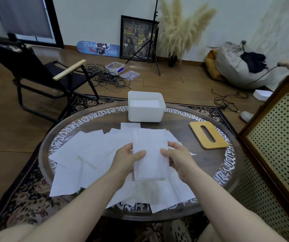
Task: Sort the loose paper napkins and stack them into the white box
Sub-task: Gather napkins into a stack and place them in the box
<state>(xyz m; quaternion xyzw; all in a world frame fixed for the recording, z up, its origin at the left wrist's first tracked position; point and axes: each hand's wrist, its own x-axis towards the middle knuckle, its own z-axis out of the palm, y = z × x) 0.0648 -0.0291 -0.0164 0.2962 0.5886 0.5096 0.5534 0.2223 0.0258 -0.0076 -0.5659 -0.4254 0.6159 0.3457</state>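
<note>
Both hands pinch a squared-up stack of napkins (150,154) from its sides, the left hand (129,158) with thumb on top at the left edge, the right hand (177,158) likewise at the right edge, holding it just above the loose napkins (88,159) fanned over the near half of the round table (215,165). Gripping both sides probably keeps the edges aligned while sheets are gathered. Beyond, at the far rim, stands the white box (145,110), open, with white paper already inside. Its wooden slotted lid (208,135) lies off to the right, leaving the opening free for stacking.
</note>
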